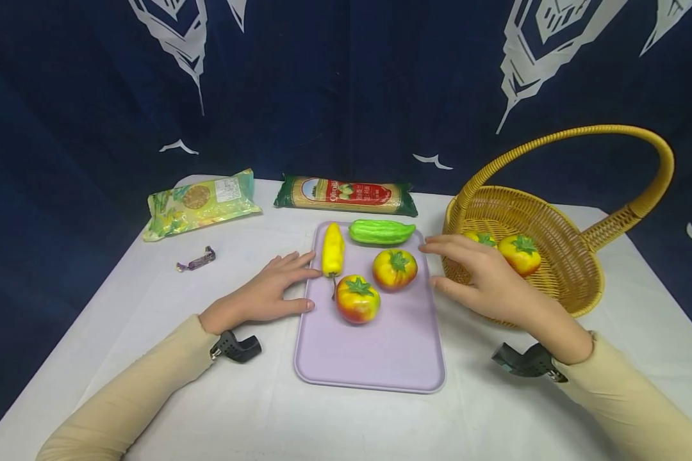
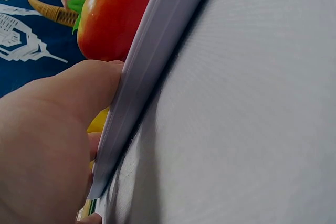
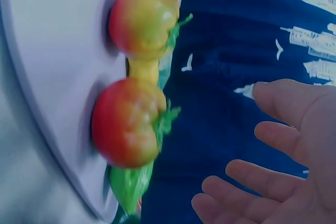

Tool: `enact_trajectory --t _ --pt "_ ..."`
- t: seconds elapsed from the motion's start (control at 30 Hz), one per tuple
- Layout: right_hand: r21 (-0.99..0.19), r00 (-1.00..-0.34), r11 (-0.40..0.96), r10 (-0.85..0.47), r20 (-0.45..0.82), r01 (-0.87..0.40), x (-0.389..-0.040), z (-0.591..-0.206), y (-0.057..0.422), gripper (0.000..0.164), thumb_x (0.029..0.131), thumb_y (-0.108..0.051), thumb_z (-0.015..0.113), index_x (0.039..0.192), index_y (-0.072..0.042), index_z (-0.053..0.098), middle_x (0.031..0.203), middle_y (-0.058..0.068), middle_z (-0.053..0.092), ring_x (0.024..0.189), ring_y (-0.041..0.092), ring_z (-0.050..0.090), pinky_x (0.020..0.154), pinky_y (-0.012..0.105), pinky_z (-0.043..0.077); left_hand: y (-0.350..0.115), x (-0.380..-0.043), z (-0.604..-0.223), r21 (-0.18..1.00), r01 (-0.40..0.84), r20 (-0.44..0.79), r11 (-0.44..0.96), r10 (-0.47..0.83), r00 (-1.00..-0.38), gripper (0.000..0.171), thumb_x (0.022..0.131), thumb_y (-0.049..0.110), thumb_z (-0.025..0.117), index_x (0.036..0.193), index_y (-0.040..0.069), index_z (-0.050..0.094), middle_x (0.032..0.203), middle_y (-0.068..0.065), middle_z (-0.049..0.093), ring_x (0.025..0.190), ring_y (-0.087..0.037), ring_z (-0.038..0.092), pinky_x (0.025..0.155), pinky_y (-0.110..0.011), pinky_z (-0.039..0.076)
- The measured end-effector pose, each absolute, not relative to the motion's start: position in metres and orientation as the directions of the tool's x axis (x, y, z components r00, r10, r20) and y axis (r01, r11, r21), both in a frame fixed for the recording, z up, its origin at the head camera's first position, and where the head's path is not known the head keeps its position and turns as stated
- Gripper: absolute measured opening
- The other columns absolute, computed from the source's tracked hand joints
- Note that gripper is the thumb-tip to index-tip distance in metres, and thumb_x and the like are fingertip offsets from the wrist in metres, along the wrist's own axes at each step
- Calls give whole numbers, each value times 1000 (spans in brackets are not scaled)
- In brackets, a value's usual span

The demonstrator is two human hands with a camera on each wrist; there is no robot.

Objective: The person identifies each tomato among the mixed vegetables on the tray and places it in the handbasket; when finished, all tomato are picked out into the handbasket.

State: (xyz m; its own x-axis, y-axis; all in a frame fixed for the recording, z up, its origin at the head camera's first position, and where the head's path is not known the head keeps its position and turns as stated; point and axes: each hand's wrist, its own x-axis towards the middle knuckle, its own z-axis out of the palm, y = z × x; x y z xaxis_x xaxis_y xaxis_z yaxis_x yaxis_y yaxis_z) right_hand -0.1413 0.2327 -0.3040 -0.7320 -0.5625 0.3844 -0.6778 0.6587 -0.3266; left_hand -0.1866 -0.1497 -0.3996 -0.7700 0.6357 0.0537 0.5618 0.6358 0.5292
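A pale purple tray [image 1: 375, 358] lies on the table bearing two red-yellow tomatoes, the nearer tomato [image 1: 358, 299] and the farther tomato [image 1: 395, 269]. Behind them are a yellow pepper [image 1: 332, 251] with a thin stem and a green bumpy gourd [image 1: 382, 232]. My left hand [image 1: 273, 288] is at the tray's left edge, fingers extended, its thumb touching the rim in the left wrist view. Over the tray's right edge, beside the basket, hovers my right hand [image 1: 484, 275]. Its fingers are spread and loosely bent, and its palm holds nothing in the right wrist view.
A wicker basket [image 1: 559, 237] with a tall handle stands at the right, two more tomatoes [image 1: 519, 254] inside. Behind the tray lies a spaghetti packet [image 1: 346, 195]. At the back left are a green-yellow food packet [image 1: 202, 203] and a small wrapped candy [image 1: 197, 259].
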Motion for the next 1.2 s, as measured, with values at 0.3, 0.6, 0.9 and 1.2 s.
enact_trajectory --t 0.3,0.6,0.9,1.2 --pt "-390 -681 559 -619 391 -732 -145 -315 210 45 84 -11 81 127 -4 69 127 8 70 116 25 66 80 36 62 -149 -188 -400 524 569 60 633 639 -767 59 92 44 70 144 19 58 169 -9 28 156 -46 21 126 -68 10" --pt "-481 -655 473 -673 343 -738 -148 -330 186 46 86 -14 80 129 -4 67 130 8 69 118 26 66 93 40 61 -149 -188 -400 528 564 53 635 638 -768 59 92 44 69 144 18 58 169 -9 28 156 -45 21 126 -67 10" --pt "-520 -676 490 -689 261 -700 -147 -342 171 45 89 -18 78 131 -8 67 139 17 64 127 30 62 101 46 57 -149 -187 -399 532 566 56 630 640 -766 59 92 44 69 144 18 58 169 -9 29 156 -46 21 126 -67 10" --pt "-538 -671 481 -704 233 -692 -148 -346 162 46 89 -21 77 133 -10 66 143 20 60 118 27 66 94 43 60 -150 -187 -400 523 565 52 639 638 -769 59 92 44 69 144 18 58 169 -9 29 156 -46 22 126 -68 10"
